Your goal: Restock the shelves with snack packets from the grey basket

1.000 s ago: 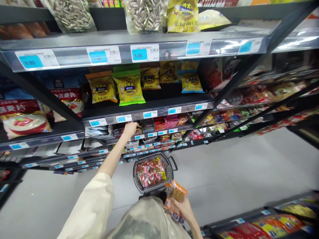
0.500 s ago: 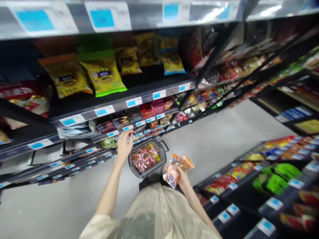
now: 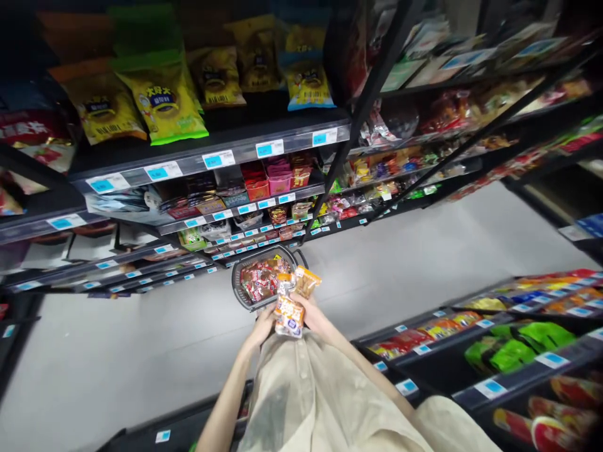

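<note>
My right hand [image 3: 311, 311] is closed round several small orange-and-clear snack packets [image 3: 289, 316], held just in front of my body. One of them, a packet with brown contents [image 3: 307, 282], sticks out beyond the fingers. At the left edge of the same bunch my left hand [image 3: 264, 324] is closed, its fingertips partly hidden against the nearest packet. Just beyond both hands is a dark grey shopping basket [image 3: 235, 290], with a heap of red-and-clear wrapped snacks [image 3: 262, 280] inside. The packets overlap its near right side in view.
Shelving with yellow snack bags [image 3: 164, 103] rises ahead and to the left, its price-label edge [image 3: 188, 164] jutting out. Lower shelves with green packs [image 3: 522, 345] stand close on my right. Between them runs the grey aisle floor [image 3: 377, 263].
My left hand has come down from near the shelf edge to the packets. My right hand has brought them left, in front of my body. The view has tilted downward.
</note>
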The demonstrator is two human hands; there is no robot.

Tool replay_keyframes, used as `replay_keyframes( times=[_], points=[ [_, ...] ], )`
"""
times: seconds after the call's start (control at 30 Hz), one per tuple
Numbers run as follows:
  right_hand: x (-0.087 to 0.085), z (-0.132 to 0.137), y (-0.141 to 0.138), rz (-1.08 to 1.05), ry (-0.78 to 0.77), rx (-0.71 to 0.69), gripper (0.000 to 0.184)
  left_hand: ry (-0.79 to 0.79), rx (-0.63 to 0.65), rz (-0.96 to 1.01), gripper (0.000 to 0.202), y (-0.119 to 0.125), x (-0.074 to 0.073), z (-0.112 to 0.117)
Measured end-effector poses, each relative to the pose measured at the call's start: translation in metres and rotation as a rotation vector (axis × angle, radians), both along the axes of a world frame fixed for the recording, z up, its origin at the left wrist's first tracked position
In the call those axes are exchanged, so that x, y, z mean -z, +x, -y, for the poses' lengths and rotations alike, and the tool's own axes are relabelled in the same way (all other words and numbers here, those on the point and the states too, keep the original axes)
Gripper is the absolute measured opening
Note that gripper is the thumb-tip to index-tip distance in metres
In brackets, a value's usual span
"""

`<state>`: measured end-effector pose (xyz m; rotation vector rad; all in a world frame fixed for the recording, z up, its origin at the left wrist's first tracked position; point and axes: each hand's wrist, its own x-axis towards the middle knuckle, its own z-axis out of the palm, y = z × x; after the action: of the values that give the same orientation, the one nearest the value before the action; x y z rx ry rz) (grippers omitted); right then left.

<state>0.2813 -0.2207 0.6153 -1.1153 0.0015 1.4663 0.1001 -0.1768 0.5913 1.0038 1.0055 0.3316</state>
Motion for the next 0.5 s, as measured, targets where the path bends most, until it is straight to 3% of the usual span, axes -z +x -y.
replay_keyframes(
  times=[0.13, 0.33, 0.43, 0.5],
  points=[
    [0.005, 0.04, 0.04, 0.014, 0.014, -0.07, 0.059, -0.144, -0.025, 0.106, 0.044, 0.047, -0.011, 0.013],
    [0.003, 0.083, 0.096, 0.118, 0.022, -0.141, 0.048, -0.287, -0.39, 0.263, 0.07, 0.124, -0.008, 0.091],
    [0.005, 0.1, 0.109, 0.138, 0.013, -0.15, 0.047, -0.303, -0.553, 0.27, 0.064, 0.143, -0.008, 0.126],
    [0.007, 0.11, 0.112, 0.127, 0.016, -0.131, 0.045, -0.276, -0.585, 0.252, 0.061, 0.143, -0.008, 0.134]
  ],
)
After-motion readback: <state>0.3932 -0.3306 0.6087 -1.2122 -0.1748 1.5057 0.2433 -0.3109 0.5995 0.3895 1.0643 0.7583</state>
